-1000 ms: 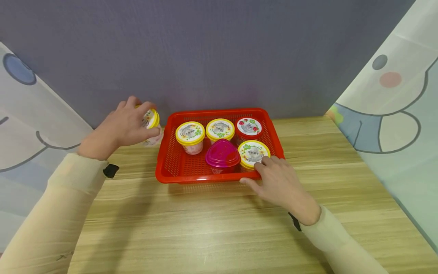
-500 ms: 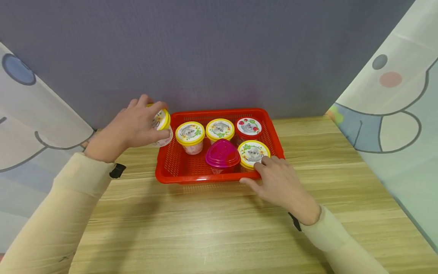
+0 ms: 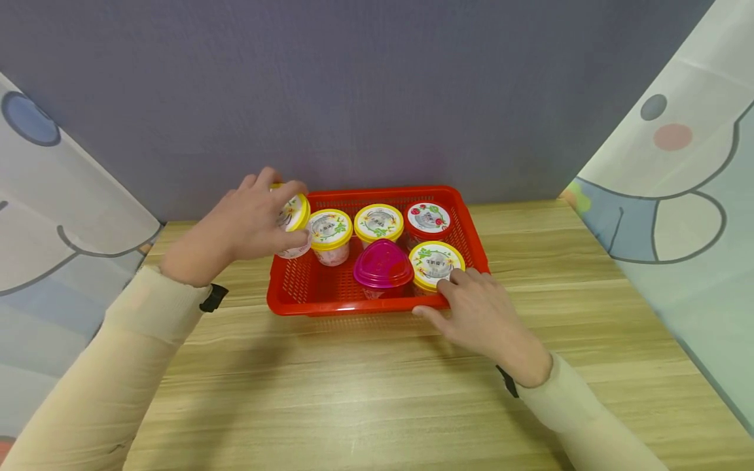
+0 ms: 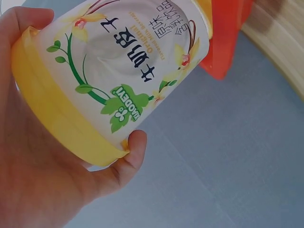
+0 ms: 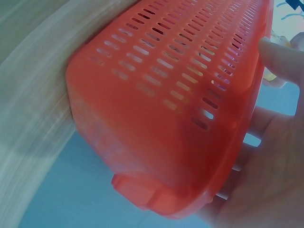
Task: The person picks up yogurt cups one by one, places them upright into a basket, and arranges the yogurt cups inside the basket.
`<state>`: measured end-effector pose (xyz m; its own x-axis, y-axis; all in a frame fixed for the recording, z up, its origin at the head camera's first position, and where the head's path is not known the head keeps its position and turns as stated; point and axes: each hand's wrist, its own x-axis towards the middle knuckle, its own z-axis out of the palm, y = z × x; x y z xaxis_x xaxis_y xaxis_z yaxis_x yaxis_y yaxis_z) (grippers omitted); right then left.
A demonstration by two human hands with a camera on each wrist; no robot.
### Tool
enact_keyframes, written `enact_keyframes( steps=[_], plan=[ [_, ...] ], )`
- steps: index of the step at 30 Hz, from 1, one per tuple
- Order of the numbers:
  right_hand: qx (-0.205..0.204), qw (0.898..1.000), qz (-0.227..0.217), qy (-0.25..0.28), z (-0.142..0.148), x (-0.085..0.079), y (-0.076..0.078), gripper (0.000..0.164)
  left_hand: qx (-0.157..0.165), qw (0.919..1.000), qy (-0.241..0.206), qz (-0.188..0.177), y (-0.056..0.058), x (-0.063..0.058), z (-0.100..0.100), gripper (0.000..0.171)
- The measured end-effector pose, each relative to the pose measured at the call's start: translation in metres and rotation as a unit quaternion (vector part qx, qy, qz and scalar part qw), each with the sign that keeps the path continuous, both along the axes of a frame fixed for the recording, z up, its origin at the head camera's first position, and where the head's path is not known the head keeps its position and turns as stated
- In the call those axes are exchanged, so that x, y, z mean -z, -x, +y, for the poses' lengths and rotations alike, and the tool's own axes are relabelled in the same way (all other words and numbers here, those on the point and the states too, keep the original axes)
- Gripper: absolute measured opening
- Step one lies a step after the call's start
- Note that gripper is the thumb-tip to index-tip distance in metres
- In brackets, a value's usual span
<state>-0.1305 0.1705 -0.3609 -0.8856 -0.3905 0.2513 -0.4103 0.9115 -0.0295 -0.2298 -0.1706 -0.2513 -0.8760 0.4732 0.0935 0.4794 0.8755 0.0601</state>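
Note:
At the left back corner of a red plastic basket (image 3: 347,306), my left hand (image 3: 235,226) holds a yellow-lidded cup (image 3: 296,214) by its lid. Thumb and fingers span the yellow rim; the label on the cup (image 4: 118,66) shows green leaves and printed lettering. The cup overlaps the basket's left rim in the head view. My right hand (image 3: 485,317) grips the front right rim of the basket (image 5: 142,114), thumb outside and fingers over the inside. Beside those fingers sits another yellow-lidded cup (image 3: 437,263).
Also in the basket are two yellow-lidded cups, one at the left (image 3: 331,229) and one at the back (image 3: 379,222), a red-rimmed cup (image 3: 428,218) and a magenta-lidded tub (image 3: 383,265). A grey panel (image 3: 377,98) rises behind the wooden table (image 3: 377,392).
My left hand has carried its cup rightward, from beside the basket to over its left back corner. The right hand stays on the rim, and the basket holds its place.

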Motion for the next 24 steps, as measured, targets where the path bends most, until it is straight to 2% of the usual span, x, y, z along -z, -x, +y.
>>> enact_keyframes(
  steps=[13,24],
  plan=[
    [-0.005,1.000,0.002,0.003,0.001,0.000,0.001,0.054,0.019,0.9993,0.013,-0.028,-0.009,0.015,0.018,0.067],
    [-0.002,1.000,0.002,0.011,0.002,-0.001,0.000,0.052,0.039,0.9989,0.007,-0.026,-0.015,0.033,0.023,0.065]
  ],
)
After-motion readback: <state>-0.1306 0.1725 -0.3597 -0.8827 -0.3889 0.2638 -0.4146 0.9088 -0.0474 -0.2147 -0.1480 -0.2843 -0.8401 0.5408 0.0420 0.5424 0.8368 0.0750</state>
